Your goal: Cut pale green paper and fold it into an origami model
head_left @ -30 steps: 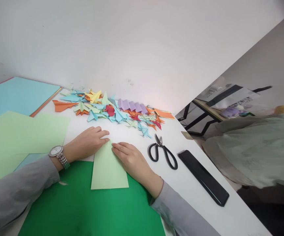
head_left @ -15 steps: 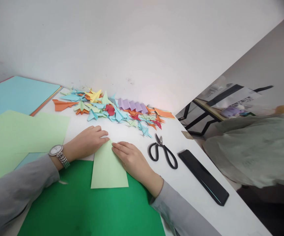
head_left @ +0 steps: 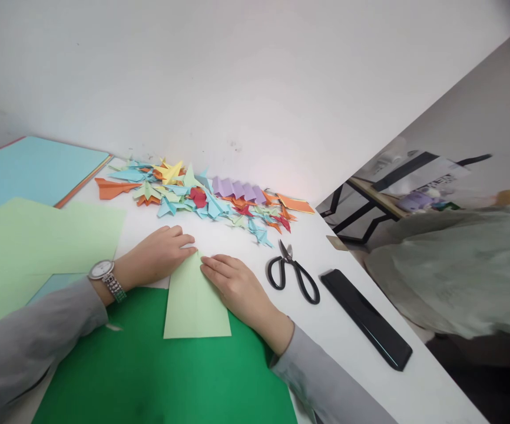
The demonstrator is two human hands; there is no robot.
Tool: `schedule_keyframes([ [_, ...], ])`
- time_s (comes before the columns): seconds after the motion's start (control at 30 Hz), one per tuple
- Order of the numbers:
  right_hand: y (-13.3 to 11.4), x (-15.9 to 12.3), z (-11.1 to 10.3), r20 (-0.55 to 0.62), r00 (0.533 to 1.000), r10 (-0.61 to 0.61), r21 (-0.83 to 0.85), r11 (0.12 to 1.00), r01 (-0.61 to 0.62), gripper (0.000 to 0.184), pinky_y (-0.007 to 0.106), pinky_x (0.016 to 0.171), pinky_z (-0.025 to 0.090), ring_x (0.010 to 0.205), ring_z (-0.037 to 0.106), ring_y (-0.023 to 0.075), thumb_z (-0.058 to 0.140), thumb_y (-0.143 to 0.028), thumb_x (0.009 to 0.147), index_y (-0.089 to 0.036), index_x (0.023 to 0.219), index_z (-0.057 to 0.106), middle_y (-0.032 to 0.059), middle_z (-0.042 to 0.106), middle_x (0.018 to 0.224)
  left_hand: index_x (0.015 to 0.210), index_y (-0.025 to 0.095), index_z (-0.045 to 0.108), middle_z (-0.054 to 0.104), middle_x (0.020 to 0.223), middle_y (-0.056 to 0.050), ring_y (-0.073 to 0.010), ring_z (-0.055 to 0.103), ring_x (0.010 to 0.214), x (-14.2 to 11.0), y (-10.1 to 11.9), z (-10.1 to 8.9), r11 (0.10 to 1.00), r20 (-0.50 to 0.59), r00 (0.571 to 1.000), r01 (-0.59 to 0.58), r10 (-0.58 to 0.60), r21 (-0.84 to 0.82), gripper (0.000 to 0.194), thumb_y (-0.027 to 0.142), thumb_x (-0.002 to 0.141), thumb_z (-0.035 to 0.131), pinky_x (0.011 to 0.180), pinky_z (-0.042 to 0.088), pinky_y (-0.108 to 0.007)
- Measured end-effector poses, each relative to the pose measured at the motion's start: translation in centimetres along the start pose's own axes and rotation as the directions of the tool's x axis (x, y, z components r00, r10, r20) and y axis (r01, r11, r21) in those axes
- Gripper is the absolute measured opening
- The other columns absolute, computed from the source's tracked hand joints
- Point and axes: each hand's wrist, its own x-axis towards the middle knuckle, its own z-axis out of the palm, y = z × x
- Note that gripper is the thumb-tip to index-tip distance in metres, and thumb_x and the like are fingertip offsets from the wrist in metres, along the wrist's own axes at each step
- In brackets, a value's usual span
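A light green sheet of paper point(head_left: 196, 309), folded to a narrow tip at its far end, lies on a green sheet point(head_left: 162, 377). At the tip's left side, my left hand point(head_left: 160, 253) has curled fingers closed on the paper. A silver watch point(head_left: 102, 270) circles that wrist. My right hand point(head_left: 237, 284) grips the paper's right slanted edge, fingers held together and fingertips near the tip. Its thumb is hidden. Black-handled scissors point(head_left: 288, 268) lie to the right of this hand, blades slightly apart.
Several folded paper planes point(head_left: 213, 203) are heaped along the wall. Light green sheets point(head_left: 47, 235) and a light blue sheet point(head_left: 38, 168) lie at the left. A long black case point(head_left: 365, 318) rests near the right table edge. Beyond it is a person's sleeve or garment point(head_left: 458, 265).
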Motion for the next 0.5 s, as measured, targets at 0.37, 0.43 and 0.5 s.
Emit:
schedule_keyframes([
  [0.37,0.01,0.08,0.06,0.004,1.000,-0.010,-0.009,1.000,0.010,0.024,0.038,0.077,0.052,0.099,0.058,0.0244,0.047,-0.010,0.091,-0.008,0.108,0.063,0.0117,0.066,0.114,0.102,0.015,0.065,0.063,0.113,-0.010,-0.0221,0.051,0.087,-0.03,0.03,0.03,1.000,0.004,1.000,0.005,-0.005,0.008,0.026,0.013,0.090,0.042,0.075,0.040,-0.035],
  [0.43,0.01,0.03,0.06,0.012,1.000,-0.005,-0.009,1.000,0.005,0.024,0.038,0.078,0.052,0.099,0.058,0.0244,0.047,-0.011,0.090,-0.008,0.109,0.063,0.0120,0.066,0.114,0.102,0.015,0.065,0.063,0.112,-0.010,-0.0222,0.051,0.087,0.01,0.10,-0.03,1.000,0.009,1.000,0.011,-0.011,0.008,0.026,0.014,0.090,0.042,0.075,0.040,-0.035],
  [0.5,0.01,0.01,0.05,0.016,1.000,-0.002,-0.010,1.000,0.002,0.024,0.038,0.078,0.052,0.099,0.058,0.0243,0.046,-0.011,0.091,-0.009,0.108,0.063,0.0112,0.066,0.115,0.104,0.014,0.064,0.063,0.110,-0.011,-0.0218,0.051,0.085,0.04,0.16,-0.08,1.000,0.010,1.000,0.016,-0.016,0.008,0.027,0.014,0.091,0.040,0.075,0.040,-0.034],
])
